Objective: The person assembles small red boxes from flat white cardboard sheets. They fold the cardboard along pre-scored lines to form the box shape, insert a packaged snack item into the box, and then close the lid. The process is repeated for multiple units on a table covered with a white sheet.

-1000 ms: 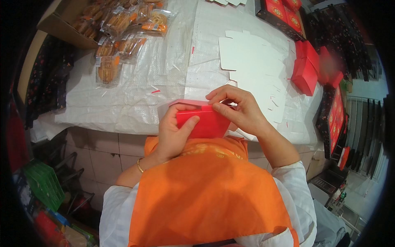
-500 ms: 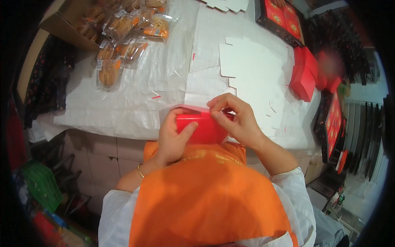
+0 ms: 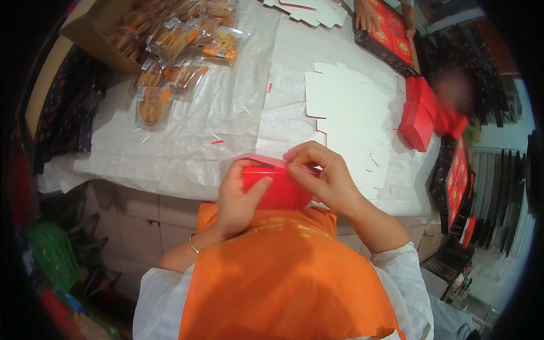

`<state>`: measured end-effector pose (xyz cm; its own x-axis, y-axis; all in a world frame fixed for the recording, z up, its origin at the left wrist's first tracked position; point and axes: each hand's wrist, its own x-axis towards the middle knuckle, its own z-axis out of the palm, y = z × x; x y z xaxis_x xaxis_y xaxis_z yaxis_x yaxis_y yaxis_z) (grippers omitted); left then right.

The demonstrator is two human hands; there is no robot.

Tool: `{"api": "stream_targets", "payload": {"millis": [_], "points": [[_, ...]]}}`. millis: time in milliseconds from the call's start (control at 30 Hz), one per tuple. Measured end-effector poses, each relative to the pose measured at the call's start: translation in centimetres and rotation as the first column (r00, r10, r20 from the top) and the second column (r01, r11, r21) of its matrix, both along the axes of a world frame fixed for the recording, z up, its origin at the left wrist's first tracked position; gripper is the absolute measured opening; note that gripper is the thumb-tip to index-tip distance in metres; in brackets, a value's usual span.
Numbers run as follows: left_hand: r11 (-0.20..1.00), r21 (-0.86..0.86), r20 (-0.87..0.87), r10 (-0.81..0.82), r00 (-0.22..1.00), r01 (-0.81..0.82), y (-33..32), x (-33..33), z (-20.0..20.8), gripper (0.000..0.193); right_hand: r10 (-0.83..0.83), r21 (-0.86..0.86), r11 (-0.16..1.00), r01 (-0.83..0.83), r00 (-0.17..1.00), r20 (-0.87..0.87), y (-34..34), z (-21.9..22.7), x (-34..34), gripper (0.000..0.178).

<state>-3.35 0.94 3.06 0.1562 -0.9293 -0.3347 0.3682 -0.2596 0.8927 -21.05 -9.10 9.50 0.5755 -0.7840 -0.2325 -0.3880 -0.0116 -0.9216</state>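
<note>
Between my hands, in front of the orange apron, is a small red cardboard box [image 3: 271, 190] with a pale pinkish flap standing up along its far edge. My left hand [image 3: 235, 195] wraps round the box's left side, thumb on the near face and fingers behind. At the far right edge my right hand [image 3: 320, 173] pinches the flap between thumb and bent fingers. The inside of the box is hidden. Flat white cardboard blanks [image 3: 354, 127] lie on the table just beyond my right hand.
Bagged biscuits [image 3: 175, 45] lie at the far left beside an open carton [image 3: 93, 34]. Folded red boxes [image 3: 418, 116] stand at the right. Another person's hands [image 3: 367, 17] hold a dark patterned tray with red boxes [image 3: 391, 39]. Paper scraps dot the white sheet [image 3: 198, 122].
The other person's hands have come in over the tray at the far right. My hands keep their hold on the red box; the whole view has shifted slightly.
</note>
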Motion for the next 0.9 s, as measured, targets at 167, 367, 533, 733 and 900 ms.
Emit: {"api": "stream_targets", "payload": {"millis": [167, 367, 533, 733, 900], "points": [[0.999, -0.036, -0.001, -0.005, 1.000, 0.005, 0.0, -0.2, 0.2, 0.028, 0.067, -0.051, 0.997, -0.065, 0.997, 0.031, -0.3, -0.1, -0.7, 0.007], [0.998, -0.050, 0.000, -0.044, 0.999, 0.044, 0.0, 0.1, 0.3, 0.029, 0.169, -0.009, 0.986, -0.169, 0.983, 0.065, -0.6, 0.0, -1.0, 0.010], [0.996, -0.084, -0.048, -0.035, 0.998, 0.031, 0.1, -0.2, 0.2, 0.029, 0.181, 0.008, 0.983, -0.183, 0.980, 0.084, -0.9, -0.3, -1.4, 0.011], [0.997, -0.066, -0.061, -0.041, 0.997, 0.037, 0.4, 0.0, -0.1, 0.030, 0.155, 0.077, 0.983, -0.165, 0.981, 0.116, -0.9, -0.3, -1.5, 0.012], [0.996, -0.090, -0.070, -0.036, 0.997, 0.029, 0.4, -0.1, 0.0, 0.029, 0.159, 0.045, 0.985, -0.167, 0.977, 0.145, -0.4, -0.7, -1.8, 0.014]]}}
